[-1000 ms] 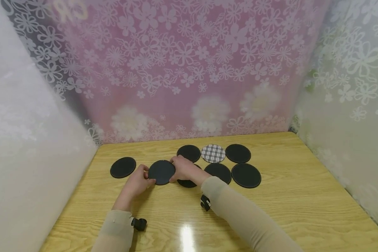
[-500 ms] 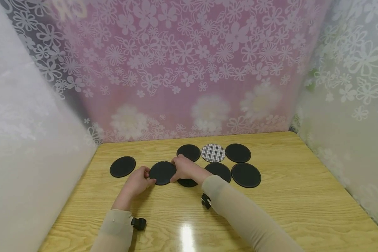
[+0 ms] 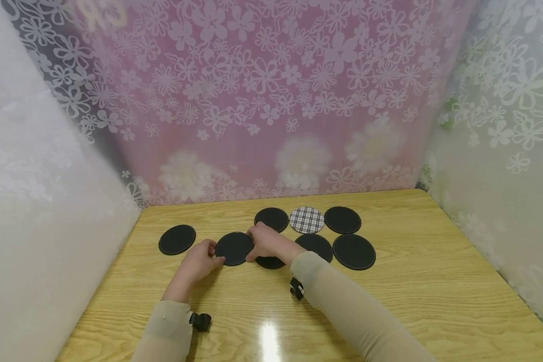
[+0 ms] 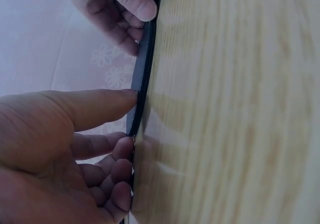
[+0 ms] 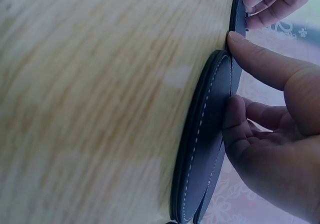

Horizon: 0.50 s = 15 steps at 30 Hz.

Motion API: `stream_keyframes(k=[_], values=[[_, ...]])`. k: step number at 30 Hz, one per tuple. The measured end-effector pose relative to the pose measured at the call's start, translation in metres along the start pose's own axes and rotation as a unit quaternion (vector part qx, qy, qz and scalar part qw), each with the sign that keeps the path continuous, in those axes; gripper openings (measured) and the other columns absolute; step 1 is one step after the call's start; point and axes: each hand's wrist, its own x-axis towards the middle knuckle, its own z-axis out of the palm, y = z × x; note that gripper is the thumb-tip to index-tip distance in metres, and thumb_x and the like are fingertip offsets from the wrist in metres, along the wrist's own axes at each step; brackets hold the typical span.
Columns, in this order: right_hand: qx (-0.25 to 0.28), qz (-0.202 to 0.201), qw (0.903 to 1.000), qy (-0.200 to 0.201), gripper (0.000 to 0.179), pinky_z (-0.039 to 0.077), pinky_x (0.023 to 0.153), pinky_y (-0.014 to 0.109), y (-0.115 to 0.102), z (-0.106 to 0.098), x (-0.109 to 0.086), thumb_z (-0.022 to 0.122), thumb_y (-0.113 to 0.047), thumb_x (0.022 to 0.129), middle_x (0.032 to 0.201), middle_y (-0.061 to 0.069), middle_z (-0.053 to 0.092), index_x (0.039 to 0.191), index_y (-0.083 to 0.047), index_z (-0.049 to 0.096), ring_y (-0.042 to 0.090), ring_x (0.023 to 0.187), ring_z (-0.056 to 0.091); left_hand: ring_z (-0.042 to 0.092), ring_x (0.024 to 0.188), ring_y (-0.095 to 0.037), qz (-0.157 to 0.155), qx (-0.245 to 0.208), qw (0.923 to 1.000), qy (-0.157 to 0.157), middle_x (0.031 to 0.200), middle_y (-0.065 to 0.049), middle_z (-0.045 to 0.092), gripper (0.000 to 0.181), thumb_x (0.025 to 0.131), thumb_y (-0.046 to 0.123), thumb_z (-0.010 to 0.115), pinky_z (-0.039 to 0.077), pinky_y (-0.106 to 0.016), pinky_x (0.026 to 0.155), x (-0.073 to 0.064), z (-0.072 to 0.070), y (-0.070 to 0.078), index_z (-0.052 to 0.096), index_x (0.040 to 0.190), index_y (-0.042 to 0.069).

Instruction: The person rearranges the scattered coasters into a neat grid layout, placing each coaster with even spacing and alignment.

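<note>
A round black stitched coaster (image 3: 234, 249) lies between my two hands at the left end of the front row. My left hand (image 3: 200, 260) holds its left edge, thumb near the front and fingers farther round. On the opposite edge, my right hand (image 3: 271, 242) grips with its thumb in front and fingers behind. Under the right hand another black coaster (image 3: 270, 262) is partly covered. The left wrist view has the held coaster (image 4: 143, 64) edge-on, flat against the wood. White stitching rims the neighbouring coaster (image 5: 205, 134) in the right wrist view.
Beyond the right hand lie black coasters (image 3: 354, 252) in two rows, with one white plaid coaster (image 3: 306, 220) in the back row. A lone black coaster (image 3: 177, 240) sits to the left. Floral curtains (image 3: 262, 100) enclose the wooden table (image 3: 240, 311).
The held coaster has shifted slightly right and looks flatter on the table, against its neighbour. Both hands moved a little right with it and keep their hold.
</note>
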Motion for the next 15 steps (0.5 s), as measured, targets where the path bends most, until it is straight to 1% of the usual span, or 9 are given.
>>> stream_keyframes(k=[4, 15], values=[[0.003, -0.003, 1.0000, -0.004, 0.073, 0.054, 0.097, 0.041, 0.0010, -0.0011, 0.0000, 0.097, -0.029, 0.089, 0.124, 0.010, 0.060, 0.150, -0.004, 0.064, 0.020, 0.102, 0.060, 0.063, 0.108, -0.032, 0.001, 0.003, 1.0000, 0.000, 0.121, -0.017, 0.066, 0.053, 0.105, 0.017, 0.079, 0.053, -0.054, 0.098, 0.0005, 0.0007, 0.0001, 0.057, 0.146, -0.008], [0.017, -0.004, 0.9998, -0.011, 0.073, 0.054, 0.098, 0.042, 0.0015, -0.0027, 0.0000, 0.096, -0.027, 0.091, 0.130, 0.013, 0.059, 0.151, -0.003, 0.062, 0.022, 0.105, 0.061, 0.065, 0.116, -0.037, 0.011, 0.008, 0.9999, 0.003, 0.126, -0.020, 0.067, 0.054, 0.106, 0.017, 0.078, 0.053, -0.056, 0.102, 0.0031, 0.0017, -0.0023, 0.056, 0.148, -0.009]])
